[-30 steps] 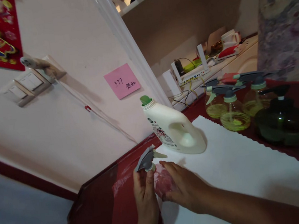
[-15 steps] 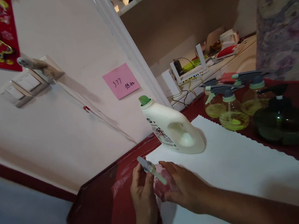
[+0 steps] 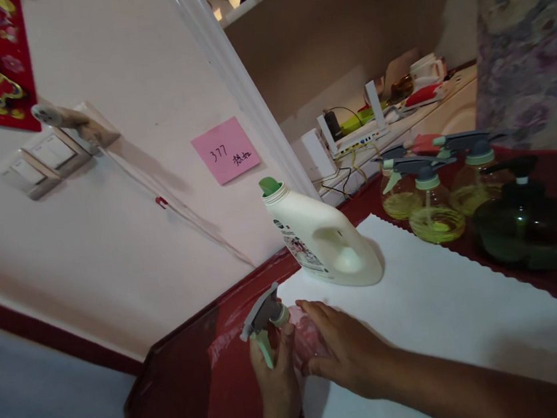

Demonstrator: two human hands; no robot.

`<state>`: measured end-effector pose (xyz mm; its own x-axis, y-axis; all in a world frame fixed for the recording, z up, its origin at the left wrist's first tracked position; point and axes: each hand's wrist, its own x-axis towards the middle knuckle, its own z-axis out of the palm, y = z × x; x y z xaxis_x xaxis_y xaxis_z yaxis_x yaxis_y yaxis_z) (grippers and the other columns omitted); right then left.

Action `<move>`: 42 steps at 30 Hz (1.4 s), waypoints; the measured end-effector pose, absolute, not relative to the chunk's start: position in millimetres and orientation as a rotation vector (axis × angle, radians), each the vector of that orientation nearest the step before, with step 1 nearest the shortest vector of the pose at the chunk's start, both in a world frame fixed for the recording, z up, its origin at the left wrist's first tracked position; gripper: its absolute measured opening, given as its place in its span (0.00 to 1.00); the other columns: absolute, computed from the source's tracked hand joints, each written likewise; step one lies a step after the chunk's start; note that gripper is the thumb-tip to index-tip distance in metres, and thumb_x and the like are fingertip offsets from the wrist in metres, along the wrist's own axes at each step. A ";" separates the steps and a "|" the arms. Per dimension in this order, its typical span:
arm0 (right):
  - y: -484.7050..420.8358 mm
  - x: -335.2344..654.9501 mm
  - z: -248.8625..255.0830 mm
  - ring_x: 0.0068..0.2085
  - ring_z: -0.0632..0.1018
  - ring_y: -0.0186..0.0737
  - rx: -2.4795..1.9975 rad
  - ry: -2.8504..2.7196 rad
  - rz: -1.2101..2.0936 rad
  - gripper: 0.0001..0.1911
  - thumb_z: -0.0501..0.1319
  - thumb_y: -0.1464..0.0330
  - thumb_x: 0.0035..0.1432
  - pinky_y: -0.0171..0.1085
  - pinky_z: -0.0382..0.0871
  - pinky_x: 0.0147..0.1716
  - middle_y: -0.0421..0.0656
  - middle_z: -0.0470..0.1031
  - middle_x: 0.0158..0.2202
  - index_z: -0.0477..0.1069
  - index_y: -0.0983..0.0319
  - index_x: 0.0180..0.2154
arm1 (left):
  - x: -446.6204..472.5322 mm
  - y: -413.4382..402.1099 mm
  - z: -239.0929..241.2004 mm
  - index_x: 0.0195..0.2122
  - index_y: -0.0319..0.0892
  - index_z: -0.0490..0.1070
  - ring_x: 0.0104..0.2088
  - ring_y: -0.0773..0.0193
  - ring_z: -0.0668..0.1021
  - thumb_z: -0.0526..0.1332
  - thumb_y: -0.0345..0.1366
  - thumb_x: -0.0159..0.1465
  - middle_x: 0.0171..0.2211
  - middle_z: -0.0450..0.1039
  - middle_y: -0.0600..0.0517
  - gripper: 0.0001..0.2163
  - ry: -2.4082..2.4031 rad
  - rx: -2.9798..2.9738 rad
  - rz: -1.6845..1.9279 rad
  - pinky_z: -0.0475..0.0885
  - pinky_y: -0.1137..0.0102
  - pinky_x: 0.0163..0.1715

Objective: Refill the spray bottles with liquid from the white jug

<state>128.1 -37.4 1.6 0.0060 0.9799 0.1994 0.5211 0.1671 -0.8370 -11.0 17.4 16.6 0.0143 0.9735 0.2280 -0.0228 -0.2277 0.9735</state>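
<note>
Left hand (image 3: 275, 377) pinches grey spray head (image 3: 263, 311); right hand (image 3: 345, 355) clasps pink bottle (image 3: 306, 340) (on white mat). Screwing step, likely; next: more twisting, bottle steadied.

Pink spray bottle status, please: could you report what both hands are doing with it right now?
Left hand gripping the grey trigger head. Right hand wrapped round the pink spray bottle, upright at the white mat edge. White detergent jug close behind, not touching.

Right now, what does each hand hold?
Left hand: closed on the spray head.
Right hand: closed around the pink bottle.
</note>
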 end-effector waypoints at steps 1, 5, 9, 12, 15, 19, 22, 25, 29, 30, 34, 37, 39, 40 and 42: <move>-37.4 128.2 1.8 0.65 0.64 0.56 -1.472 -1.627 0.716 0.49 0.69 0.64 0.53 0.51 0.59 0.65 0.55 0.61 0.67 0.52 0.68 0.71 | -9.7 17.5 18.9 0.43 0.42 0.78 0.43 0.50 0.82 0.77 0.45 0.49 0.35 0.81 0.49 0.22 1.086 1.347 1.385 0.77 0.60 0.46; -36.4 128.0 1.2 0.65 0.65 0.56 -1.483 -1.611 0.724 0.49 0.70 0.63 0.53 0.50 0.58 0.65 0.55 0.61 0.67 0.53 0.67 0.70 | -5.4 17.5 26.2 0.41 0.40 0.78 0.41 0.54 0.83 0.77 0.45 0.49 0.37 0.81 0.48 0.22 1.076 1.301 1.389 0.77 0.63 0.44; -35.6 127.0 -0.4 0.65 0.65 0.56 -1.466 -1.612 0.710 0.48 0.70 0.63 0.54 0.51 0.59 0.65 0.55 0.62 0.67 0.54 0.67 0.70 | -4.3 18.8 22.4 0.43 0.44 0.76 0.41 0.57 0.83 0.75 0.49 0.53 0.39 0.81 0.50 0.21 0.980 1.192 1.404 0.76 0.66 0.44; -37.0 126.8 0.5 0.64 0.66 0.55 -1.466 -1.613 0.705 0.47 0.69 0.64 0.54 0.51 0.59 0.64 0.55 0.63 0.66 0.54 0.67 0.70 | -5.7 22.0 14.6 0.45 0.46 0.75 0.43 0.57 0.83 0.73 0.51 0.55 0.41 0.81 0.49 0.21 0.911 1.143 1.356 0.76 0.65 0.45; -39.0 127.7 3.0 0.64 0.66 0.56 -1.467 -1.617 0.711 0.47 0.69 0.64 0.53 0.52 0.58 0.64 0.55 0.63 0.66 0.54 0.67 0.70 | -7.8 25.3 9.8 0.47 0.46 0.74 0.48 0.54 0.82 0.75 0.48 0.53 0.46 0.80 0.47 0.24 0.867 1.151 1.338 0.76 0.64 0.48; -38.9 128.7 4.4 0.65 0.65 0.55 -1.451 -1.615 0.726 0.47 0.69 0.65 0.53 0.51 0.58 0.64 0.55 0.63 0.66 0.54 0.67 0.70 | -8.3 25.9 13.2 0.46 0.45 0.75 0.48 0.55 0.81 0.77 0.44 0.49 0.46 0.79 0.47 0.24 0.919 1.199 1.333 0.75 0.63 0.50; -37.5 128.4 2.7 0.64 0.66 0.55 -1.452 -1.607 0.707 0.46 0.69 0.65 0.53 0.51 0.58 0.64 0.55 0.64 0.66 0.55 0.67 0.69 | -8.4 24.5 17.8 0.44 0.46 0.76 0.48 0.55 0.81 0.76 0.48 0.52 0.45 0.79 0.49 0.22 1.025 1.217 1.313 0.74 0.63 0.50; -36.8 128.0 1.2 0.64 0.66 0.55 -1.449 -1.604 0.707 0.46 0.69 0.64 0.53 0.51 0.59 0.64 0.55 0.63 0.66 0.55 0.66 0.69 | -11.0 25.3 15.9 0.42 0.44 0.78 0.51 0.51 0.79 0.73 0.55 0.52 0.45 0.80 0.46 0.23 1.147 1.272 1.292 0.73 0.62 0.52; -37.4 128.5 2.9 0.64 0.66 0.55 -1.471 -1.605 0.724 0.47 0.69 0.64 0.53 0.51 0.58 0.64 0.55 0.63 0.66 0.54 0.65 0.70 | -15.7 30.0 5.9 0.42 0.43 0.79 0.58 0.48 0.75 0.70 0.59 0.54 0.48 0.79 0.43 0.25 1.140 1.250 1.291 0.71 0.62 0.54; -37.6 128.6 3.6 0.64 0.66 0.55 -1.474 -1.606 0.727 0.47 0.70 0.64 0.53 0.51 0.58 0.64 0.55 0.63 0.66 0.54 0.66 0.70 | -15.8 30.7 4.9 0.42 0.43 0.78 0.57 0.48 0.76 0.70 0.58 0.54 0.48 0.79 0.43 0.25 1.107 1.224 1.297 0.72 0.62 0.52; -38.2 129.0 5.1 0.64 0.66 0.55 -1.473 -1.620 0.724 0.48 0.69 0.66 0.52 0.50 0.59 0.64 0.54 0.62 0.67 0.53 0.67 0.70 | -9.7 26.9 13.7 0.45 0.43 0.77 0.49 0.51 0.81 0.77 0.52 0.47 0.46 0.80 0.46 0.28 0.980 1.245 1.290 0.74 0.64 0.48; -38.5 129.0 5.0 0.64 0.66 0.55 -1.475 -1.629 0.718 0.47 0.68 0.66 0.53 0.50 0.59 0.64 0.55 0.63 0.66 0.53 0.68 0.70 | -2.9 21.0 25.1 0.46 0.43 0.76 0.47 0.51 0.82 0.78 0.49 0.45 0.43 0.81 0.47 0.29 1.000 1.239 1.286 0.75 0.64 0.45; -38.6 128.8 4.8 0.64 0.66 0.55 -1.473 -1.627 0.719 0.47 0.69 0.65 0.53 0.50 0.60 0.64 0.54 0.62 0.67 0.54 0.67 0.70 | -0.9 19.0 28.6 0.45 0.43 0.77 0.46 0.51 0.82 0.78 0.50 0.46 0.41 0.81 0.47 0.28 1.044 1.225 1.281 0.76 0.64 0.44; -38.6 128.7 4.7 0.64 0.66 0.55 -1.473 -1.624 0.720 0.48 0.69 0.65 0.53 0.50 0.60 0.64 0.54 0.62 0.67 0.54 0.67 0.70 | -1.0 19.1 28.5 0.45 0.43 0.77 0.45 0.51 0.82 0.77 0.50 0.47 0.41 0.81 0.47 0.27 1.051 1.228 1.277 0.75 0.64 0.45; -38.3 128.3 4.3 0.64 0.66 0.55 -1.476 -1.618 0.721 0.48 0.70 0.63 0.53 0.51 0.60 0.64 0.54 0.63 0.67 0.54 0.67 0.70 | -3.4 20.9 24.8 0.46 0.43 0.77 0.45 0.54 0.82 0.76 0.51 0.50 0.42 0.80 0.48 0.26 1.031 1.245 1.266 0.75 0.65 0.46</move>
